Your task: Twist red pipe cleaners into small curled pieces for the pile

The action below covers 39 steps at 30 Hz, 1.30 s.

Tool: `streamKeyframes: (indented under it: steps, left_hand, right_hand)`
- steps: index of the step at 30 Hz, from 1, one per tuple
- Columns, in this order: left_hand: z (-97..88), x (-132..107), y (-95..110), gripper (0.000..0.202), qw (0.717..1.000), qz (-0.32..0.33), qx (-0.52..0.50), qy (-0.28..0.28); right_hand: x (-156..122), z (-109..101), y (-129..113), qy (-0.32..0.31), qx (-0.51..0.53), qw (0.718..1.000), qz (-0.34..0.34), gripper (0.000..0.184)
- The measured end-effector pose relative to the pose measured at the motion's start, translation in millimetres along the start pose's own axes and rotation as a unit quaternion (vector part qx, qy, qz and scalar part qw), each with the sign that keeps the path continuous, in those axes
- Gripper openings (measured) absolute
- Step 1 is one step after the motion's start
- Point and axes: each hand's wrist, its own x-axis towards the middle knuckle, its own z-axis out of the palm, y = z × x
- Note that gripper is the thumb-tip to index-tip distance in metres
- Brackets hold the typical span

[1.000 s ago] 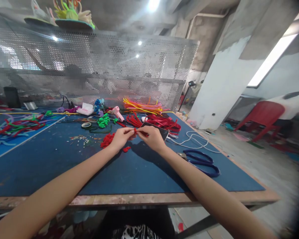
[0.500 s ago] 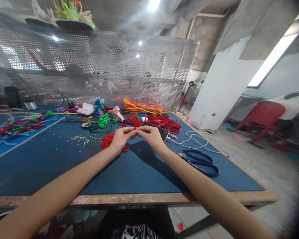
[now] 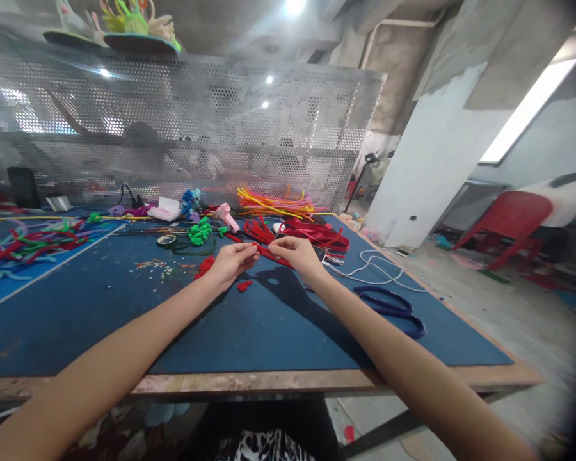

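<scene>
A small red fuzzy piece, like pipe cleaner (image 3: pixel 255 246), is pinched in the fingertips of my left hand (image 3: pixel 230 264). To its right, my right hand (image 3: pixel 297 255) has thumb and forefinger pressed together; whatever lies in that pinch is too small to make out. A small gap separates the two sets of fingertips. Red strips (image 3: pixel 274 256) show below and between the hands. A curled red piece (image 3: pixel 243 285) lies on the mat just below my left hand. Partly behind that hand is a pile of red fuzzy pieces (image 3: pixel 204 266).
Blue-handled scissors (image 3: pixel 388 302) lie right of my right forearm, their blades hidden. A white cable (image 3: pixel 379 261) loops beside a partly covered phone (image 3: pixel 319 254). Farther back are a pink glue gun (image 3: pixel 228 218), green fuzzy pieces (image 3: pixel 200 232), tape (image 3: pixel 166 241) and yellow-orange pipe cleaners (image 3: pixel 273 203).
My hands, whose fingertips met before, have moved slightly apart. The red piece at the left fingertips shows more clearly. My right hand and forearm now cover more of the phone and scissors.
</scene>
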Motion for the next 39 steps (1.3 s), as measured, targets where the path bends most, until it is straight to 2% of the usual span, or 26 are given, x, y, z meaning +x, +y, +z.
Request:
streamKeyframes:
  steps: [8,14,20,24,27,32,34,36,37,39]
  left_hand:
    - [-1.7,1,5,0.021,1.000,-0.007,0.016,-0.003]
    - [1.7,-3,2,0.017,0.998,-0.032,0.041,-0.034]
    - [-1.2,-2,7,0.012,0.996,-0.056,0.066,-0.030]
    - [-3.8,0,9,0.010,0.993,-0.102,0.045,-0.027]
    - [-3.9,-1,10,0.010,0.989,-0.140,0.031,-0.038]
    - [-1.7,-2,11,0.013,0.980,-0.188,0.025,-0.060]
    - [-2.3,-2,11,0.013,0.977,-0.197,0.033,-0.069]
    - [-4.1,-1,11,0.010,0.976,-0.194,0.047,-0.082]
    - [-5.2,-1,11,0.009,0.976,-0.189,0.056,-0.089]
    - [-7.2,0,11,0.006,0.976,-0.175,0.075,-0.103]
  right_hand:
    - [-2,-3,-5,-0.052,-0.125,0.985,-0.106,0.021]
    - [-6,1,-4,-0.057,-0.244,0.942,-0.222,0.013]
    - [-5,-3,-1,-0.035,-0.309,0.906,-0.286,0.016]
    - [-4,-8,-2,-0.062,-0.342,0.876,-0.335,0.019]
    - [-3,-10,-3,-0.079,-0.377,0.840,-0.382,0.017]
    - [-3,-11,-7,-0.079,-0.471,0.734,-0.483,0.025]
    - [-2,-12,-7,-0.093,-0.483,0.718,-0.492,0.028]
    - [-1,-13,-7,-0.115,-0.471,0.731,-0.480,0.030]
    - [0,-13,-6,-0.129,-0.452,0.750,-0.466,0.030]
    - [0,-12,-6,-0.151,-0.375,0.820,-0.404,0.024]
